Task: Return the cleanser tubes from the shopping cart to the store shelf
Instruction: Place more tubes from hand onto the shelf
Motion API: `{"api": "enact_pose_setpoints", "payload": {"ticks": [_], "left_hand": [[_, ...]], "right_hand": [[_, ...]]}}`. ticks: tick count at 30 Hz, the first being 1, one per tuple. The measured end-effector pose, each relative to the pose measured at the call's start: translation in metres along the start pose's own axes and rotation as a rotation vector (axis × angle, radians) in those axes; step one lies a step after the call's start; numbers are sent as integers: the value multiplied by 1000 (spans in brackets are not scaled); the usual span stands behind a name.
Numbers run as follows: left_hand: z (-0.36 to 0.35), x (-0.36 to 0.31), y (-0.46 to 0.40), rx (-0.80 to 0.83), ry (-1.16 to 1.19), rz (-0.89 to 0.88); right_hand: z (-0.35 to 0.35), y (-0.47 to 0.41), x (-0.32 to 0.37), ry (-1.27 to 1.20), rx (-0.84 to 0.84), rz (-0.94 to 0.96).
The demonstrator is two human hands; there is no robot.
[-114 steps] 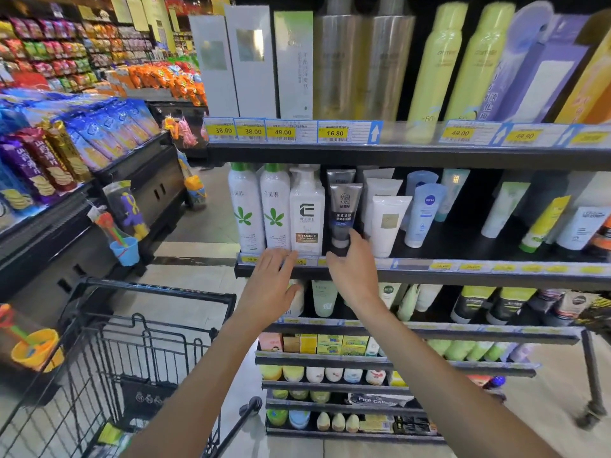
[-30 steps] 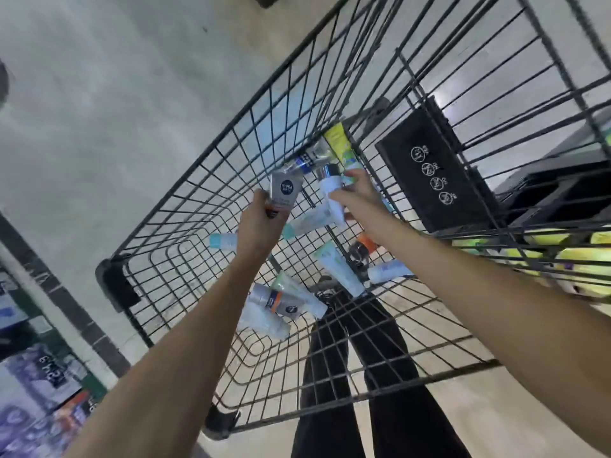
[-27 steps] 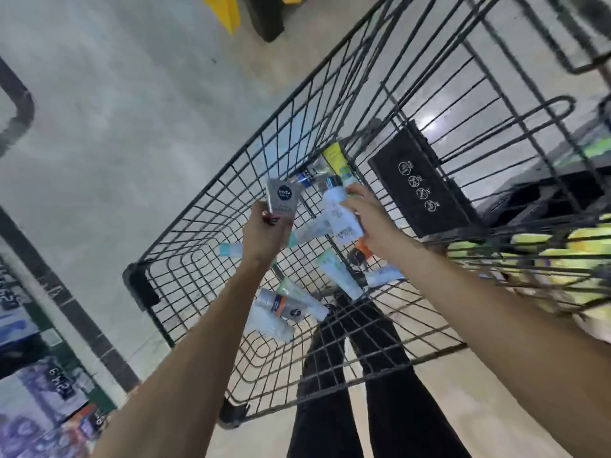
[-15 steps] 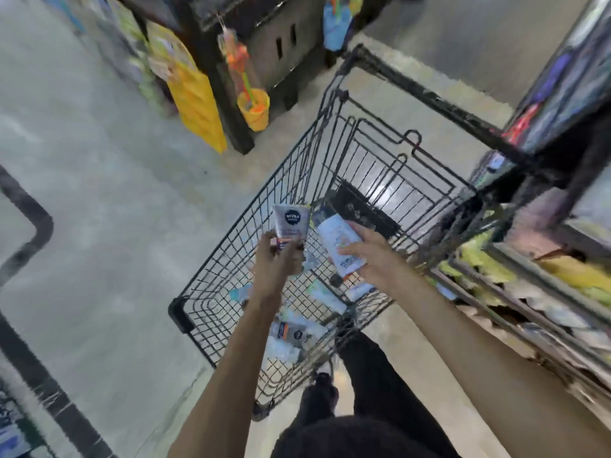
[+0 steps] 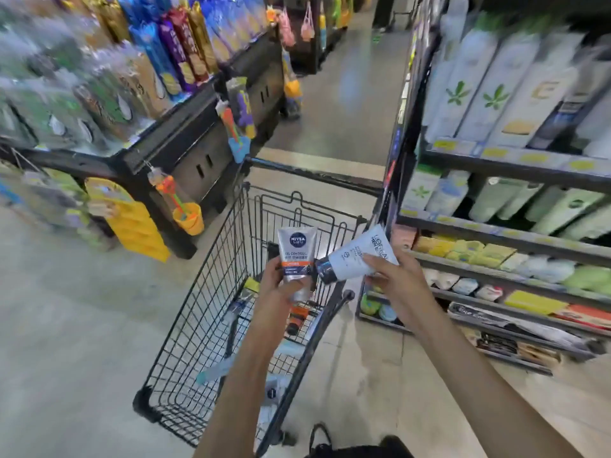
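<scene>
My left hand (image 5: 281, 285) grips a grey cleanser tube with a dark blue logo and an orange band (image 5: 296, 252), held upright above the black wire shopping cart (image 5: 211, 292). My right hand (image 5: 393, 276) pinches a white tube with a black cap (image 5: 355, 257), tilted with its cap toward the left. Both tubes hang over the cart's right side. Several more tubes (image 5: 297, 317) lie on the cart floor. The store shelf (image 5: 496, 233) with bottles and tubes stands to the right.
A snack display (image 5: 139, 94) with hanging toys and a yellow bucket (image 5: 188, 216) stands at the left. An aisle of grey floor (image 5: 344, 104) runs ahead past the cart handle (image 5: 314, 173). Lower shelves at the right hold soap boxes (image 5: 463, 249).
Both hands have lifted the two tubes out of the cart basket. My view has swung up from the cart floor toward the aisle and the shelf at the right.
</scene>
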State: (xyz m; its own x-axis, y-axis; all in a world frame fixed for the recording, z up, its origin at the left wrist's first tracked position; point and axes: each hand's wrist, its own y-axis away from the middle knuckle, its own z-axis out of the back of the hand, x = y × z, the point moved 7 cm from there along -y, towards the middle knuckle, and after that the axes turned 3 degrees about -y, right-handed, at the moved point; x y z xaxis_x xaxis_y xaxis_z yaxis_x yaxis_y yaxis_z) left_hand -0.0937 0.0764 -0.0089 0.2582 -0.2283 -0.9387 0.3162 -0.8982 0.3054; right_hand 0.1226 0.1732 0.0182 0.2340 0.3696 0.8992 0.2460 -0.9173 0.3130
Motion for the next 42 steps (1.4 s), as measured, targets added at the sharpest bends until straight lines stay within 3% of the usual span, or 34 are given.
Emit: {"api": "enact_pose_setpoints", "payload": {"ticks": [5, 10, 18, 23, 32, 42], "left_hand": [[-86, -12, 21, 150, 7, -18], [-184, -8, 46, 237, -6, -33], [-336, 12, 120, 405, -76, -85], [-402, 26, 154, 440, -63, -98], [-476, 32, 188, 432, -29, -105], [-549, 50, 168, 495, -51, -90]], "right_hand": [[63, 45, 29, -377, -102, 57], [135, 98, 62, -474, -204, 129], [266, 183, 104, -334, -360, 232], [332, 220, 121, -283, -348, 234], [402, 250, 151, -220, -306, 285], [479, 238, 178, -162, -398, 349]]}}
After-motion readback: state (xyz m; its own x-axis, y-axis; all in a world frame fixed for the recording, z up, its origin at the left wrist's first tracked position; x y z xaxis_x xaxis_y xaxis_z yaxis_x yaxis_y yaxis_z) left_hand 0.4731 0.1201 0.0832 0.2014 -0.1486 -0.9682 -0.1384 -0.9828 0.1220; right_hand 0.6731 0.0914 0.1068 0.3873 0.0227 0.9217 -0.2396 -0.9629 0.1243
